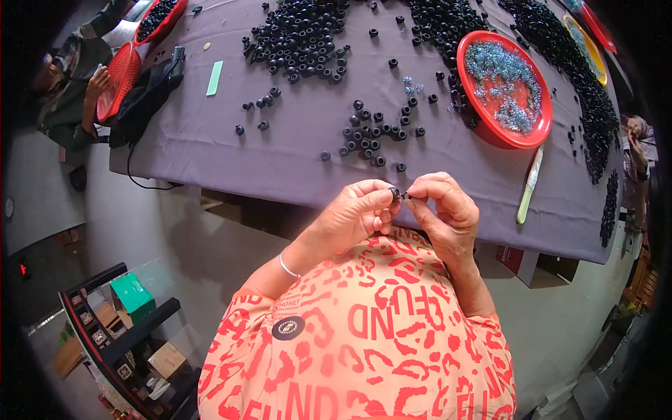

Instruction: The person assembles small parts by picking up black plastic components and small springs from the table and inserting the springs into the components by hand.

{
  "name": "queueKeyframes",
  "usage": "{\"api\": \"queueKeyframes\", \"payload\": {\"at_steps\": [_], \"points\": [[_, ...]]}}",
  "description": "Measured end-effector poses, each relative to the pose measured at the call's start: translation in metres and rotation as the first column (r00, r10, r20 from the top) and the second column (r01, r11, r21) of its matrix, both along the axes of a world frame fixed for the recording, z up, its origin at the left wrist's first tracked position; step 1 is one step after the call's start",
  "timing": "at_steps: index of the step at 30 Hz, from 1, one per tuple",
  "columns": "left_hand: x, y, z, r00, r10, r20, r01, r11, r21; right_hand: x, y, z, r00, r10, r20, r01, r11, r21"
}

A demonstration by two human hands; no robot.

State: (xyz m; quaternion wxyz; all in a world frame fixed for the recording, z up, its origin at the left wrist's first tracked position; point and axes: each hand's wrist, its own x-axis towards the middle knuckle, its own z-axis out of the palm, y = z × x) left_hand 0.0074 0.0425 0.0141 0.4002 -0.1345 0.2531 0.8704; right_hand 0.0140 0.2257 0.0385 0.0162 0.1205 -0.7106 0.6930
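My left hand (357,213) pinches a small black round cap (394,193) between thumb and forefinger, just off the near edge of the table. Right beside it, my right hand (448,210) is closed with thumb and finger together on a tiny dark piece (405,197), too small to name. The two sets of fingertips nearly meet. Beyond my hands, a loose group of similar black caps (367,140) with holes in them lies on the grey tablecloth (266,164). A larger heap of the caps (301,35) spreads farther back.
A red plate (516,142) of small clear bluish pieces stands at right, with a pale green-handled tool (530,187) nearer me. Long piles of black parts (584,105) line the right side. A green strip (215,78) lies left. Another person's hand (99,78) is by a red basket (122,80).
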Motion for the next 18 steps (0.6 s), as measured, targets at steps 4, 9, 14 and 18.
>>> {"api": "queueKeyframes", "payload": {"at_steps": [4, 9, 14, 18], "points": [[0.0021, -0.0007, -0.0017, 1.000, 0.015, 0.000, -0.015, 1.000, 0.012, -0.0001, -0.0024, 0.0027, 0.996, -0.026, -0.081, 0.032, 0.997, 0.073], [0.0032, -0.0015, -0.0005, 1.000, 0.016, 0.007, -0.016, 1.000, 0.024, 0.0009, -0.0035, 0.0054, 0.989, -0.022, -0.146, 0.044, 0.988, 0.147], [0.0041, -0.0026, 0.0023, 1.000, 0.017, -0.008, -0.017, 0.999, -0.039, 0.0009, -0.0032, 0.0034, 0.987, -0.007, -0.161, 0.034, 0.986, 0.161], [0.0043, -0.0038, 0.0048, 0.997, 0.013, -0.071, -0.018, 0.998, -0.067, 0.0017, -0.0026, 0.0038, 0.987, 0.011, -0.161, 0.016, 0.986, 0.168]]}}
